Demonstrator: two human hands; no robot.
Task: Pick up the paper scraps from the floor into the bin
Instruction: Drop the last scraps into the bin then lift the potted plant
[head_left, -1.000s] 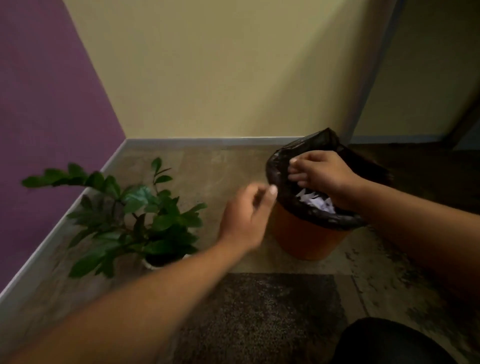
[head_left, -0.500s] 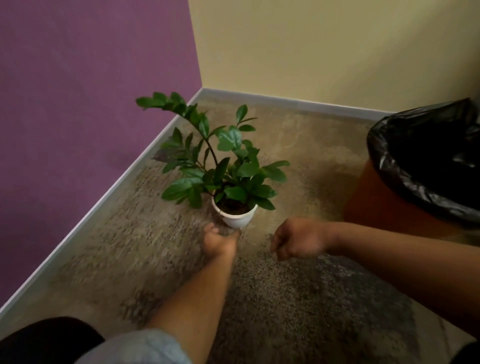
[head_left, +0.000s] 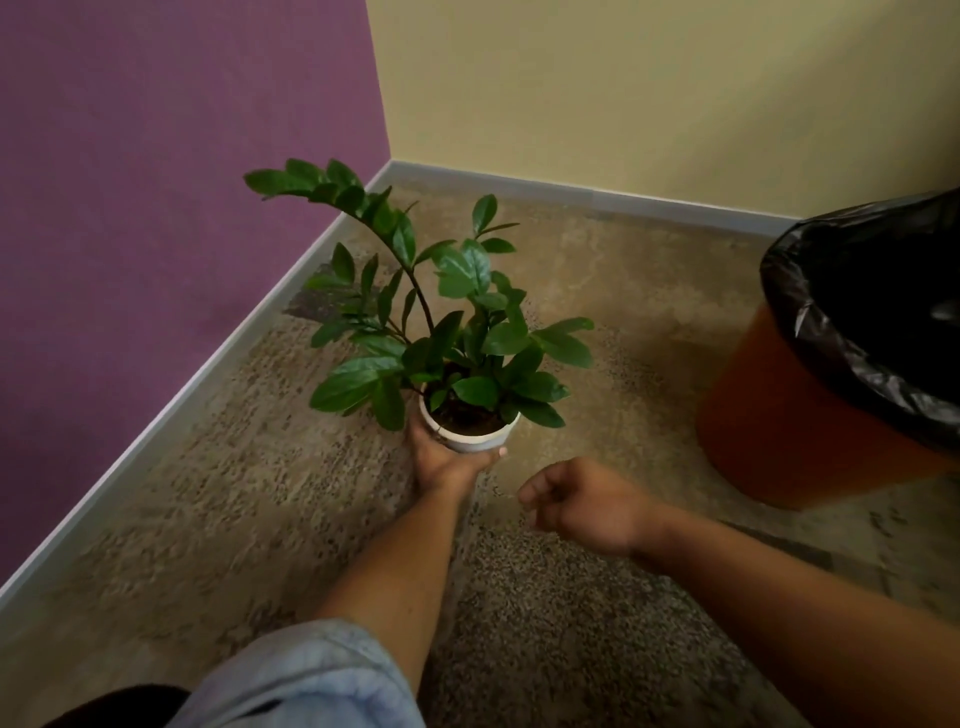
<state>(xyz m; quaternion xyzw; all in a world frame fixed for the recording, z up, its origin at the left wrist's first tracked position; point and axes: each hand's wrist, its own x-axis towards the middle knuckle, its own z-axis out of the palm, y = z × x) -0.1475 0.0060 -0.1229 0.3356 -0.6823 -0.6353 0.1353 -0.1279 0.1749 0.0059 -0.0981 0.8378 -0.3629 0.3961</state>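
Potted plant (head_left: 447, 332) left of bin (head_left: 810, 415)

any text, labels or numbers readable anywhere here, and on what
None: no readable text in this view.
White pot, held by the left hand: blank where it shows.
Orange bin and its black liner: no label or print visible.
Walls and floor: no signs or markings.

The left hand (head_left: 448, 462), which hovered beside the bin (head_left: 789, 415) a second ago, now cups the near side of the white plant pot (head_left: 470, 439); the right hand (head_left: 582, 506) has left the bin's rim and hangs loosely curled near the pot.
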